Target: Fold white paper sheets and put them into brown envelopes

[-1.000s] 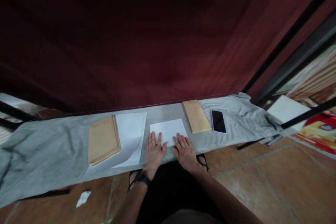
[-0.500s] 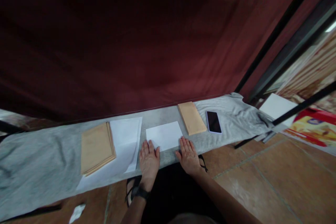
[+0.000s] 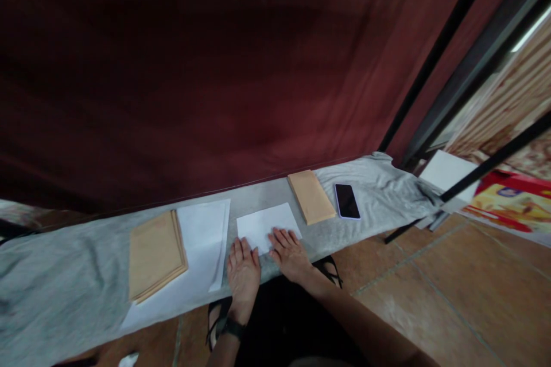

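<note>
Head view: find the paper (image 3: 260, 222) flat on the soft cloth (image 3: 64, 266), between the sheets (image 3: 206, 228) to the left and the envelope (image 3: 311, 198) to the right. See the left hand (image 3: 244, 269) laid palm down at its near left corner, the right hand (image 3: 290, 253) across its near edge towards the right, both with fingers extended and slightly spread, gripping nothing. As for the paper, could skid or crease under uneven pressure, with such yielding stuff beneath. Could also slip over the cloth's front edge if dragged towards the body. Beware sideways sweeps: on the left, liable to drag the sheets, weighted only partly by the stack (image 3: 155, 255); on the right, liable to shove the envelope against the phone (image 3: 346, 201).
</note>
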`<state>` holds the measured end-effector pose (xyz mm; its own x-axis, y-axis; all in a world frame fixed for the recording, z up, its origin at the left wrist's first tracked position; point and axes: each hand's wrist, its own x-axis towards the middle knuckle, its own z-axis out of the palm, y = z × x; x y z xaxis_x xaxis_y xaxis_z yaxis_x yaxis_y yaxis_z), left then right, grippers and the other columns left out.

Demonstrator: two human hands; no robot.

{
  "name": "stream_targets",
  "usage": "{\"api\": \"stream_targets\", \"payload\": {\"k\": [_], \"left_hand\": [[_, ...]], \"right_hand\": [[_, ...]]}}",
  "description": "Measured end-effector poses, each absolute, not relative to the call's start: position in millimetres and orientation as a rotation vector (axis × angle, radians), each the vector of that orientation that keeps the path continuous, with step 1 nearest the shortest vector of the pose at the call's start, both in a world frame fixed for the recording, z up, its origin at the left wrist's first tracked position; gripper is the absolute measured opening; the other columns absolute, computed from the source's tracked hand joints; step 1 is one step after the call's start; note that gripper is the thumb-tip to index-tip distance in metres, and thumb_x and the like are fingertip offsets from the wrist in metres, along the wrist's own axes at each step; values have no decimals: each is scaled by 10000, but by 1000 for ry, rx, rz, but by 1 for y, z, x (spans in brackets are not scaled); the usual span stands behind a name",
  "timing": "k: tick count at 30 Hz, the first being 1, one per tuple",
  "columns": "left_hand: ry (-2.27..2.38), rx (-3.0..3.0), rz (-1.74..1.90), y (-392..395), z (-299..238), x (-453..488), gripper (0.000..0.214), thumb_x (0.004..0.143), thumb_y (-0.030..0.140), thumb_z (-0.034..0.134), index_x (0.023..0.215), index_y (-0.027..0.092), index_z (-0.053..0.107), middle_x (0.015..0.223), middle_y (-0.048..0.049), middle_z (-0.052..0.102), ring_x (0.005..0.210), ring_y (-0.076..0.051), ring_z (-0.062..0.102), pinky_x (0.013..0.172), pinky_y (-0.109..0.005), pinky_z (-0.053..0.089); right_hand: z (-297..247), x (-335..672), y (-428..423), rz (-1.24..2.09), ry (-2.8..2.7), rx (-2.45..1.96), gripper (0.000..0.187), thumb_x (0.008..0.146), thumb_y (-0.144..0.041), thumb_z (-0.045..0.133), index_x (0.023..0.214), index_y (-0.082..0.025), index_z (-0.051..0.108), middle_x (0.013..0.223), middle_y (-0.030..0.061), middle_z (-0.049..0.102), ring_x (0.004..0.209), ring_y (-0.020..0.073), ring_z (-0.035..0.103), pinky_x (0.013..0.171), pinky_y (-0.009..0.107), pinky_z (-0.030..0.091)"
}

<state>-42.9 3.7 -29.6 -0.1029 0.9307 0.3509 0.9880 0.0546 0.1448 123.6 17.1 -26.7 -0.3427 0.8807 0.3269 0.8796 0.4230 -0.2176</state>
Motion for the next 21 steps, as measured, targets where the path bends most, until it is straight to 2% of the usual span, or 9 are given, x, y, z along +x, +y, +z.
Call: {"api": "stream_targets", "payload": {"k": [8,13,21], "left_hand": [[-2195,-2011,-622,7,-29,-51,547,976,364,377,1417,65,498,1435,-229,547,1327,-343,509,1068,-508,437],[-2348,-1995,-664,19,-26,-61,566,930,336,432,1394,20,502,1309,-242,621,1212,-331,585,1027,-471,469],[-2627,-1919,-989,38,-26,-73,575,864,331,548,1394,112,503,1047,-109,707,1002,-247,677,932,-371,524]], "right_hand": [[-39,122,21,-84,-2176,-1620,516,1015,-479,472,1485,-267,475,1573,99,396,1407,272,437,1165,451,296],[-42,127,23,-144,-2130,-1682,543,1007,-481,485,1501,-258,454,1571,123,390,1401,290,445,1166,460,289],[-41,125,22,-183,-2133,-1686,551,1003,-484,493,1497,-243,459,1568,129,395,1383,289,466,1171,459,282]]}}
